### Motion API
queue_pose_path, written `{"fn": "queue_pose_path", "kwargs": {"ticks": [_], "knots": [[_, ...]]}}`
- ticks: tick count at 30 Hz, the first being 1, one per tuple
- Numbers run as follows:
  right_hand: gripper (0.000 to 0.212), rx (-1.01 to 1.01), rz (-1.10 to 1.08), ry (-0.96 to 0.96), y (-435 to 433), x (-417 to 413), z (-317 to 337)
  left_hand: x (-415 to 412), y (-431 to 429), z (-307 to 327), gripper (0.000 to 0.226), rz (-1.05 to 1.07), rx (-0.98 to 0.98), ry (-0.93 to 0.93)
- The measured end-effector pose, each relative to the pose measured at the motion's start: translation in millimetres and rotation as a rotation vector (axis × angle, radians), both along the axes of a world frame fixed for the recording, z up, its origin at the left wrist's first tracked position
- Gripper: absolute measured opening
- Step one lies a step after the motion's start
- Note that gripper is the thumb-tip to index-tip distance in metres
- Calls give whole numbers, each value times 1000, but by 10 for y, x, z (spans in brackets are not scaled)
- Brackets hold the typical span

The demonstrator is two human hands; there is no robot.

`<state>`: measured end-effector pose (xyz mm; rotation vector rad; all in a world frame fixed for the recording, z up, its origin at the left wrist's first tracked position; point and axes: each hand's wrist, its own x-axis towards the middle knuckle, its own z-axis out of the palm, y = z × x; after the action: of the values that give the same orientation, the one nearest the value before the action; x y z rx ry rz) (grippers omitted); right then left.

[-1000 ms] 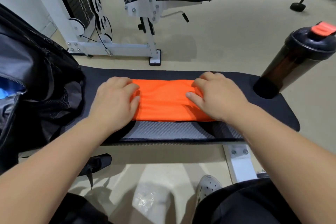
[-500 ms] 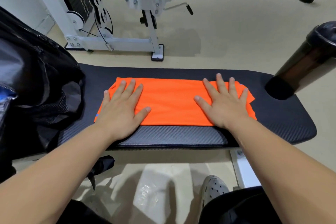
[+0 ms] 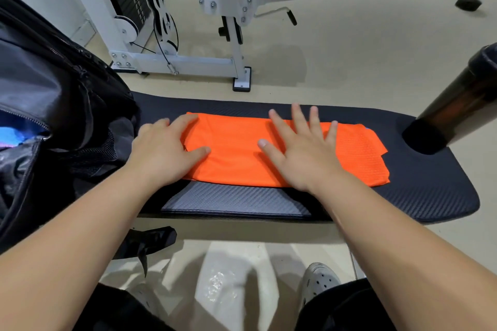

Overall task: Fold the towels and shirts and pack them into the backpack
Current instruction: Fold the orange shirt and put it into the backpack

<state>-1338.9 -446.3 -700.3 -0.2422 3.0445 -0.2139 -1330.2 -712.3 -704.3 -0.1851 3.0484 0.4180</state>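
Folded orange cloth [image 3: 242, 158] is laid lengthwise along the black bench pad [image 3: 430, 191], roughly mid-pad. Shirt or towel can't really be told, tbh. Its left end is gripped by the left hand [image 3: 161, 153], with fingers curled over the edge and the thumb laid on top. The right hand [image 3: 304, 153] is spread wide and pressed flat on the cloth's middle. The black backpack [image 3: 53, 88] is stood at the pad's left end, unzipped, with something blue [image 3: 10, 134] seen inside. A dark shaker bottle [image 3: 457, 99] is parked on the right end, apart from the cloth.
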Motion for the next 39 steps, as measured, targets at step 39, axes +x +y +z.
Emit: {"fn": "queue_pose_path", "kwargs": {"ticks": [39], "knots": [[84,80,41,-116,-93,1,-267,-92,-9,148,36,212,1096,-257]]}}
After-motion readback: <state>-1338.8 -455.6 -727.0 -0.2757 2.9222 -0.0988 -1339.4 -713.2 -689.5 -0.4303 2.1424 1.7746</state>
